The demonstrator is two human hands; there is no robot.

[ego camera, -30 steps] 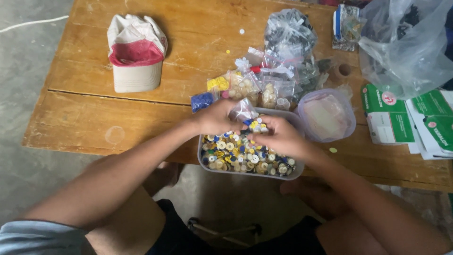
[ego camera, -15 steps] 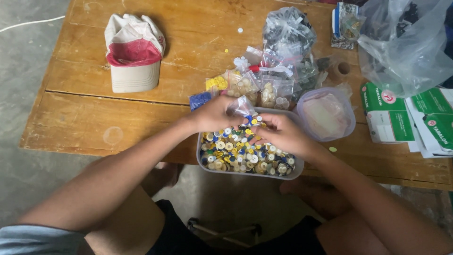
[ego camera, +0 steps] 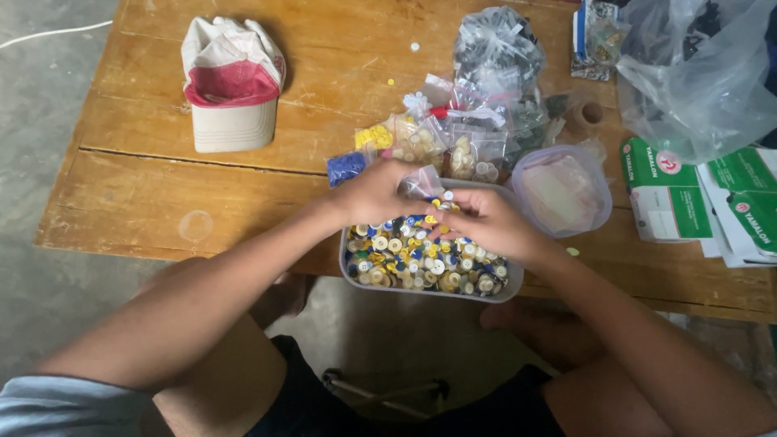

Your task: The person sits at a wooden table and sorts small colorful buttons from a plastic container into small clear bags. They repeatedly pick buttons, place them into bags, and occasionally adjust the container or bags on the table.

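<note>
Hands barely shifted; left hand [ego camera: 374, 193] pinches small bag [ego camera: 422, 183], right hand [ego camera: 477, 222] just beside pinches buttons [ego camera: 405, 251] over tub [ego camera: 350, 279]

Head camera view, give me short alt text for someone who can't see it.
Two bare hands, left hand and right hand, meet over a grey tub of mixed buttons at the edge of a wooden table, pinching a small clear bag. Behind lie bagged buttons, a cap and a lidded container.
</note>
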